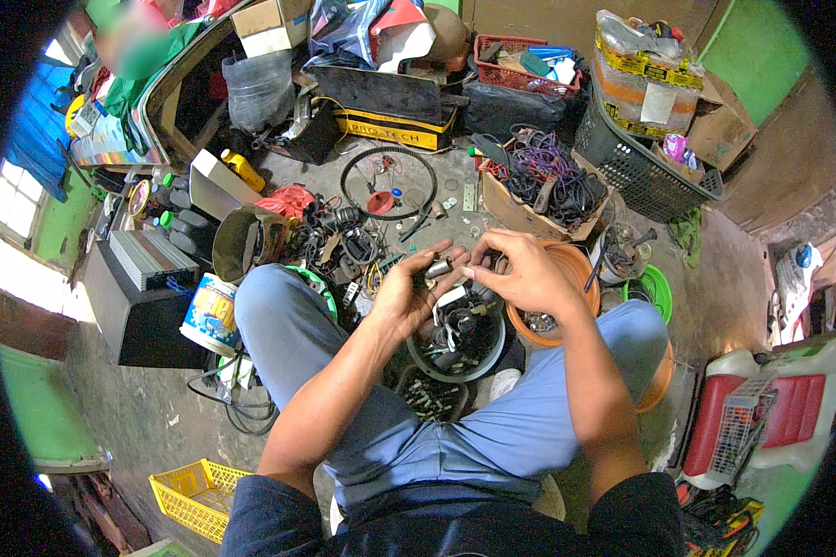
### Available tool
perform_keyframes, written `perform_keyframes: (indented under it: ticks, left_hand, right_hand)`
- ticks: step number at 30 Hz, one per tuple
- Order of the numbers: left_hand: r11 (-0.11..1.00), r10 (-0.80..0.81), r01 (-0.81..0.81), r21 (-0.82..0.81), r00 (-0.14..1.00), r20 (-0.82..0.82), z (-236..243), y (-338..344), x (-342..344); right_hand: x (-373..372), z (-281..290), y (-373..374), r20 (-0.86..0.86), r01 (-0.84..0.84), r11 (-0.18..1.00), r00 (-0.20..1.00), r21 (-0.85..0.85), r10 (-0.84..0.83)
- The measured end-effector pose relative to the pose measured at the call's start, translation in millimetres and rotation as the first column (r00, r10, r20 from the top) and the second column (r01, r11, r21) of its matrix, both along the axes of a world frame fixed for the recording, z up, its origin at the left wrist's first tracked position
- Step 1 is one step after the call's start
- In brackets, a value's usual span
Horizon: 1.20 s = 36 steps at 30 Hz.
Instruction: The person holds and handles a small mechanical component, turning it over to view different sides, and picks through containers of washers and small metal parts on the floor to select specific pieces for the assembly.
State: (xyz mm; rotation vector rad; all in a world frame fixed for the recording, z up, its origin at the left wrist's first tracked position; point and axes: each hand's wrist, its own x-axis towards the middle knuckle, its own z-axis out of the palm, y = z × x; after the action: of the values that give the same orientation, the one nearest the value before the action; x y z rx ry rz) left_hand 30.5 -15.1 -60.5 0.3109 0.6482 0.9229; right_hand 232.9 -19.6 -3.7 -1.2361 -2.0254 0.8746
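Note:
My left hand [409, 288] is turned palm up, with its fingers curled under a small silvery metal cylinder [438, 268] that lies across them. My right hand [522, 269] meets its fingertips, thumb and forefinger pinched together; whatever they hold is too small to make out. Both hands are above a grey round basin [493, 364] between my legs, filled with dark small parts [469, 330]. Beside my right forearm stands an orange basin [581, 265] with small metal bits at its bottom. Below the grey basin, a dark tray [434, 397] contains several little cylindrical pieces.
A cardboard box of tangled wires [548, 186] is ahead right, near a grey laundry basket [655, 176]. Loose cables and electrical parts [348, 241] cover the floor ahead left. A black belt ring [344, 176] lies farther off. A yellow crate [195, 497] sits behind my left side.

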Motion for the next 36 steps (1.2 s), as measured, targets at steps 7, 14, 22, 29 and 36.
perform_keyframes:
  ticks: [7,14,22,29,36]
  left_hand:
    - [1.0,0.003,-0.004,0.016,0.999,0.034,-2,1,0]
    - [0.998,0.035,-0.027,-0.051,0.985,0.168,-2,2,0]
    - [0.998,0.045,-0.036,-0.059,0.986,0.162,-2,2,2]
    - [0.998,0.04,-0.031,-0.053,0.983,0.178,-5,4,1]
    - [0.996,0.049,-0.034,-0.077,0.978,0.204,-7,4,0]
  right_hand:
    - [3,-6,0,0.021,-0.037,0.998,0.999,-0.054,0.038]
    - [3,-15,1,0.06,-0.139,0.987,0.989,0.08,0.134]
    - [5,-16,2,0.155,-0.184,0.982,0.972,0.041,0.176]
    - [5,-25,2,0.169,-0.174,0.984,0.971,0.026,0.167]
    - [7,-31,2,0.207,-0.182,0.983,0.963,0.019,0.175]
